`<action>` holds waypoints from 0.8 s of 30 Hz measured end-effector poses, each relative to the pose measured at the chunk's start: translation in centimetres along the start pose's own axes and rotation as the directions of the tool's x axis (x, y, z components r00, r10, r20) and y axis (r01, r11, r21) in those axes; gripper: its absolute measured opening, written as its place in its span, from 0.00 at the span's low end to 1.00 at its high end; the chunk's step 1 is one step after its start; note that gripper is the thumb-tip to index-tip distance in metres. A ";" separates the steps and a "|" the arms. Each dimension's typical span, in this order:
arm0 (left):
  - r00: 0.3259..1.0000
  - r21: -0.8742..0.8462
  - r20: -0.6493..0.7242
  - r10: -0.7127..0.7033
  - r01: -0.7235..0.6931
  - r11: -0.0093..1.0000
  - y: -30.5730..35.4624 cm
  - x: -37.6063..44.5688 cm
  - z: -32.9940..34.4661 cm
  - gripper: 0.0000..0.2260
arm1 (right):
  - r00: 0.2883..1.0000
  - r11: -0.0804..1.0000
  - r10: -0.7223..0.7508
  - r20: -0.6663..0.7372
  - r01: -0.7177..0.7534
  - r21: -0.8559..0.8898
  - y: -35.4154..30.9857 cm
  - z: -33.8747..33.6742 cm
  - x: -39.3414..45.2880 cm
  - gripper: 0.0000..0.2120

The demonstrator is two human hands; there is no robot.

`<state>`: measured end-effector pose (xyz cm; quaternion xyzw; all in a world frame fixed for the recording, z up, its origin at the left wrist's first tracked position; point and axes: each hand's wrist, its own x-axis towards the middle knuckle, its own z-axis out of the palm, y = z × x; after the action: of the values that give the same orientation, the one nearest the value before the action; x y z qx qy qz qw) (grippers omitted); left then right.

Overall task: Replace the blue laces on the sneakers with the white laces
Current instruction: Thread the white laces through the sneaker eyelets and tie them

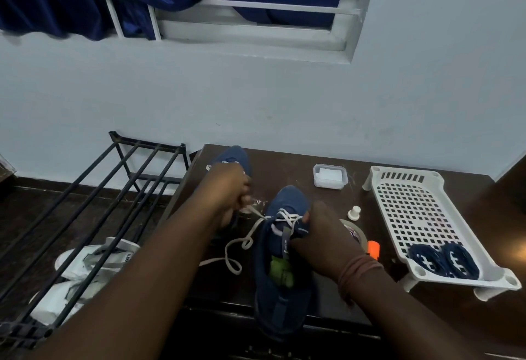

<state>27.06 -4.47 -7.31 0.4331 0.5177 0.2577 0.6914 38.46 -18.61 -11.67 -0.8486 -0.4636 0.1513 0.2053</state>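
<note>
Working from the left, we saw our left hand [230,188] closed around one end of the white lace [257,224], which ran taut from the fist to the near sneaker [281,262] on the dark table [284,166]. The rest of that end lay in slack loops on the table between our forearms. We judged the lace light, limp and flat, so it would kink and twist unless held close to its stiff tip; the tip itself was hidden in the fist. The second sneaker [234,157] stood behind that hand, mostly covered. The near one, soft fabric on a springy sole, already carried white crossings at its lower eyelets. Our right hand [318,234] was pressed against its side at the eyelet row, fingers closed there, though whether they pinched lace or upper we could not tell. Farther right, the blue laces [442,260] lay coiled in the white basket [398,205].
</note>
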 end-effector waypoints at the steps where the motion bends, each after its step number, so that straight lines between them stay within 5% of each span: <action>1: 0.998 0.090 -0.039 0.042 -0.039 0.995 0.5 0.2 -0.7 0.09 | 0.999 0.999 0.041 0.025 -0.042 0.022 0.2 -0.3 -0.1 0.16; 2: 0.991 0.378 -0.035 0.131 -0.108 0.920 1.1 0.0 -1.1 0.07 | 0.997 0.998 0.069 0.029 -0.069 0.012 0.4 -0.5 0.0 0.14; 3: 0.982 0.702 0.039 0.184 -0.158 0.694 1.3 -0.1 -1.7 0.09 | 0.996 0.996 0.089 0.029 -0.089 -0.002 0.5 -0.6 0.0 0.14; 4: 0.968 0.904 0.153 0.201 -0.219 0.366 1.1 -0.2 -2.2 0.13 | 0.994 0.995 0.103 0.034 -0.102 -0.008 0.5 -0.7 0.1 0.13; 5: 0.975 0.969 0.206 0.088 -0.215 0.123 0.7 -0.2 -2.6 0.19 | 0.992 0.993 0.116 0.041 -0.115 -0.010 0.4 -0.8 0.2 0.12; 6: 0.978 0.975 0.206 -0.028 -0.203 0.089 0.3 -0.5 -3.0 0.24 | 0.991 0.992 0.123 0.042 -0.123 -0.003 0.4 -0.7 0.3 0.11; 8: 0.954 0.945 0.254 -0.158 -0.210 0.252 -0.1 -0.9 -3.1 0.23 | 0.990 0.991 0.132 0.048 -0.133 0.010 0.4 -0.6 0.4 0.11; 11: 0.921 0.738 0.389 -0.031 -0.292 0.609 0.0 -0.7 -2.9 0.15 | 0.990 0.992 0.128 0.061 -0.129 0.014 0.3 -0.6 0.2 0.11; 13: 0.901 0.384 0.427 0.080 -0.261 0.886 0.7 -0.6 -2.7 0.13 | 0.989 0.991 0.131 0.062 -0.133 0.024 0.3 -0.5 0.2 0.11; 15: 0.890 -0.031 0.452 0.065 -0.057 0.998 1.3 -0.7 -2.6 0.13 | 0.991 0.991 0.128 0.043 -0.129 0.017 0.3 -0.4 0.2 0.10; 17: 0.882 -0.251 0.470 0.028 0.103 0.963 1.8 -0.9 -2.8 0.14 | 0.991 0.992 0.129 0.035 -0.129 0.010 0.3 -0.5 0.2 0.09; 19: 0.925 -0.171 0.381 -0.012 0.083 0.982 2.1 -1.0 -3.0 0.15 | 0.990 0.990 0.138 0.035 -0.138 0.001 0.2 -0.5 0.3 0.10; 21: 0.977 0.218 0.212 0.009 -0.057 0.974 1.8 -0.6 -3.6 0.15 | 0.988 0.988 0.150 0.034 -0.150 -0.024 0.2 -0.6 0.2 0.12; 24: 0.988 0.838 0.146 0.041 -0.145 0.526 0.9 -0.7 -4.7 0.23 | 0.986 0.987 0.159 0.040 -0.158 -0.040 0.1 -0.6 0.2 0.13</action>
<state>22.53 -2.98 -6.58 0.7536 0.5156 -0.0121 0.4076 38.88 -18.59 -11.19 -0.8829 -0.4017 0.1767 0.1670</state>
